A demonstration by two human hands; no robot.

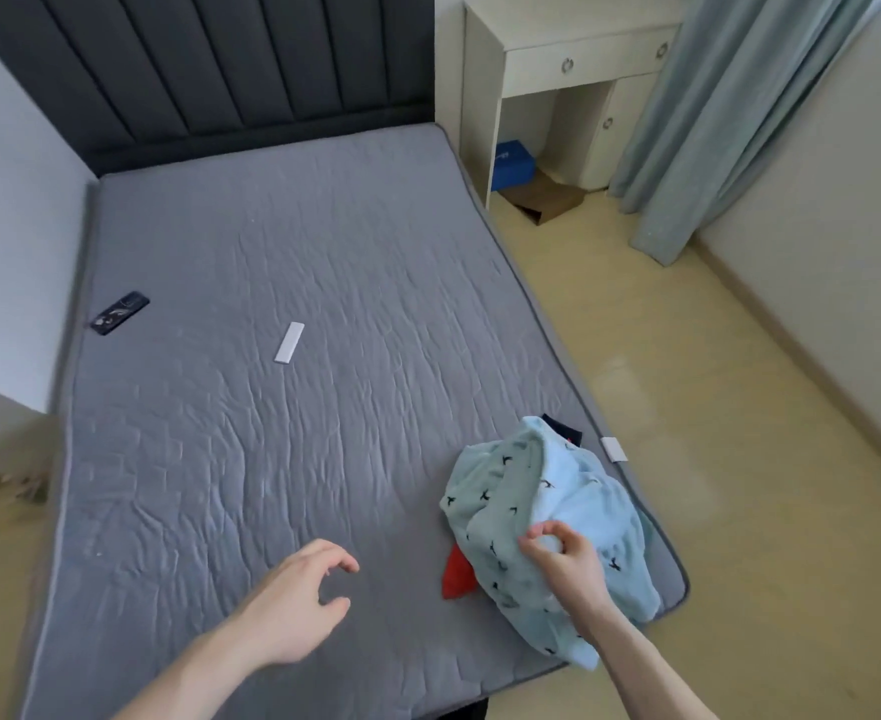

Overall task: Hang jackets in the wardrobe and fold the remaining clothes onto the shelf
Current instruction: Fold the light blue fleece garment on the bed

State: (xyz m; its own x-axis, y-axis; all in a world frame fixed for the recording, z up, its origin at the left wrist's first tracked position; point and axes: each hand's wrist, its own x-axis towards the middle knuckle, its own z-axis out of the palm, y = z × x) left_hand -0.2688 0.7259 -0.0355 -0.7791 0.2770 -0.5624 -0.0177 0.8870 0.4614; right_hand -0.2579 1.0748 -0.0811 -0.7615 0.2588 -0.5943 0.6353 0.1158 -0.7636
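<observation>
Clothes heaped at near right corner of mattress (282,262): pale blue fleece garment (547,517) with small dark bird print on top, red cloth (456,574) poking out beneath, a dark piece (563,427) at the far edge. Right hand (565,558) pinches a fold of the fleece between thumb and fingers, likely to lift it off the pile for sorting. Left hand (301,610) hovers over bare mattress, fingers loosely curled, holding nothing, probably ready to catch the other side. No wardrobe or shelf in view. Elsewhere on the bed: white remote (289,343), black remote (119,312) near the wall, neither near the pile. White tag (613,449) at the mattress edge just beside the heap.
</observation>
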